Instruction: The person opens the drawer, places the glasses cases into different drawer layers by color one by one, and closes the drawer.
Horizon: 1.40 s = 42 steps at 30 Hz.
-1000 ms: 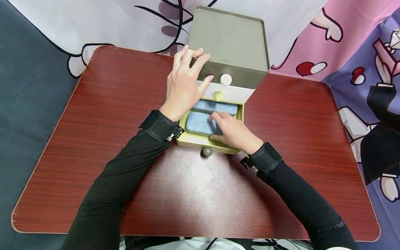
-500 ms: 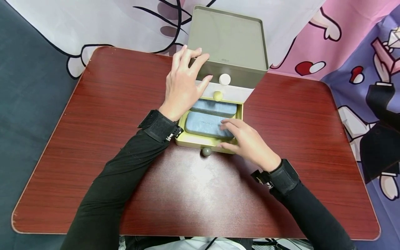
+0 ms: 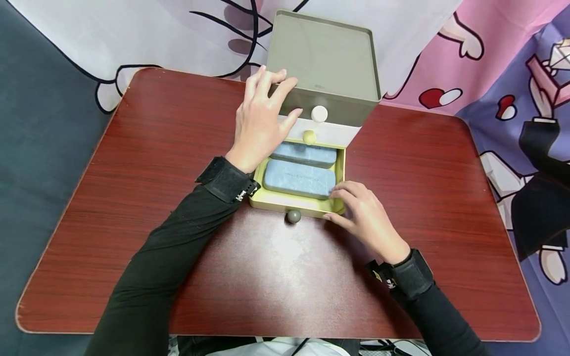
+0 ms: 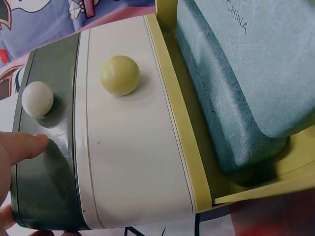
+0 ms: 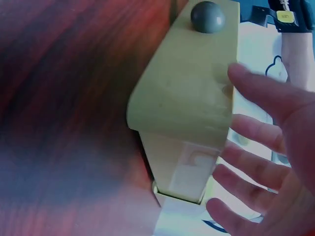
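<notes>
A small drawer cabinet (image 3: 322, 54) has a grey-green top section, a white drawer (image 3: 338, 132) and a yellow drawer (image 3: 285, 200) pulled out at the bottom. Two blue cases (image 3: 299, 178) lie in the yellow drawer, one in front of the other; lettering with "CHINA" shows in the left wrist view. My left hand (image 3: 259, 118) rests at the cabinet's upper left front edge, fingers spread, thumb on its front face (image 4: 54, 162). My right hand (image 3: 367, 217) is at the yellow drawer's front right corner, holding nothing, its fingers loosely extended (image 5: 256, 157).
The cabinet stands at the back of a red-brown wooden table (image 3: 178, 123). Round knobs stick out from the drawer fronts: a white knob (image 3: 319, 113), a yellow knob (image 3: 309, 137) and a grey-green knob (image 3: 294, 216). A patterned curtain (image 3: 427, 59) hangs behind.
My right hand has moved off the front blue case, right and toward me, to the drawer's corner, uncovering the case. My left hand has stayed at the cabinet's edge.
</notes>
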Available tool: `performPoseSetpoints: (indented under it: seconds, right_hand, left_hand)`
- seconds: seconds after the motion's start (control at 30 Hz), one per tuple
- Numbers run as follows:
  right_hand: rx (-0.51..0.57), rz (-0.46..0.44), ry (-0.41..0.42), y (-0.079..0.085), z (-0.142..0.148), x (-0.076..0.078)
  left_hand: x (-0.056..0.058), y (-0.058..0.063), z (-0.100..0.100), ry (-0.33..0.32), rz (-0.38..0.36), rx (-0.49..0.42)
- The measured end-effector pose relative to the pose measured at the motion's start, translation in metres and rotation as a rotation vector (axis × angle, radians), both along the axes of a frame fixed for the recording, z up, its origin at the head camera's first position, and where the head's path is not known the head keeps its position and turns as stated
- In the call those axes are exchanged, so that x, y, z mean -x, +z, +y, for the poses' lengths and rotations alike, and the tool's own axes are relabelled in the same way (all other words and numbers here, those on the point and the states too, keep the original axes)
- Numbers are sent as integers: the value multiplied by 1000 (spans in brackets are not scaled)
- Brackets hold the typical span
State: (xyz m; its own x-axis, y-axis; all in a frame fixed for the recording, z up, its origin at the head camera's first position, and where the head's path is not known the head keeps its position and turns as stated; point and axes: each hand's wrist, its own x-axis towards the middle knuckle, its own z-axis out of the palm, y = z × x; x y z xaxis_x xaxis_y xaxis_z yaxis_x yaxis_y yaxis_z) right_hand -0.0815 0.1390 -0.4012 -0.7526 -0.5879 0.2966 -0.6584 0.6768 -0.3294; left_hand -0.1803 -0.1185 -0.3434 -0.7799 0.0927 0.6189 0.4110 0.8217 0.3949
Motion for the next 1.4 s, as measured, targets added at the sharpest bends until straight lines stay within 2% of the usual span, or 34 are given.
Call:
performPoseSetpoints:
  seconds: [0.3,0.53,0.73,1.0,1.13,1.23,1.3,1.4]
  right_hand:
    - [47,106,-39,-11,-5,-6]
    - [92,173,-111,-18,-6,-12]
    - [112,193,-166,-19,-5,-9]
    - [103,187,-172,-20,-4,-3]
    - [116,156,-186,-20,-6,-5]
    - [201,108,-210,-18,-9,-13]
    - [303,34,-233,-16,-13,-20]
    - [489,-202,-254,-13,-23,-34]
  left_hand:
    - [0,-1,0,0,8,-4]
    - [0,0,1,0,-2,-1]
    - [-1,0,1,3,-3,2]
    - [-1,1,1,3,-1,5]
    - [-2,0,1,1,-6,-1]
    - [-2,0,1,0,-7,-1]
    - [-4,-1,1,4,-1,1]
    - [-6,-2,1,11,8,3]
